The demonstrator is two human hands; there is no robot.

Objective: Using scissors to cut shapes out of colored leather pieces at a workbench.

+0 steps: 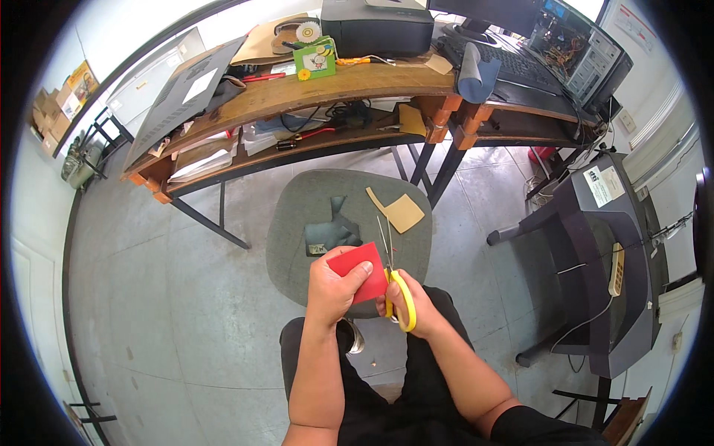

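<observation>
Above my lap, my left hand (332, 286) grips a red square sheet (362, 271), thumb lying flat on top of it. My right hand (418, 303) has its fingers through the yellow handles of a pair of scissors (402, 297). The metal blades point away from me and stand apart, beside the sheet's right edge; whether they touch it I cannot tell. Just beyond my hands is a grey padded seat (290, 215). Dark cut scraps (333, 232) and tan pieces (404, 212) lie on it.
A wooden desk (297, 93) spans the far side, carrying a printer (378, 30), a green card box (314, 61) and a keyboard (513, 63). Red-handled pliers (316, 134) lie on its lower shelf. To the right stands a dark plastic cabinet (606, 260) with a power strip (616, 269).
</observation>
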